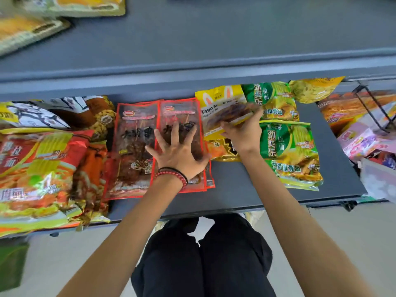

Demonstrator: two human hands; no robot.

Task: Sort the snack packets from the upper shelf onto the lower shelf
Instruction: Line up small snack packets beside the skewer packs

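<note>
Red skewer packet pressed flat by spread left hand, presumably squaring the row; yellow rabbit-ear packet gripped by right hand

Bright, even, soft light with faint shadows. Wide-angle bending curves the grey metal shelf edge. Motion blur smears the yellow-green packets at top left and the hands.

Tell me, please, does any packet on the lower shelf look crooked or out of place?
Yes. At the left, the orange bags lie heaped and crumpled, and seem to hang over the front edge of the shelf. The yellow packet under the right hand lies tilted, half over an orange packet.
</note>
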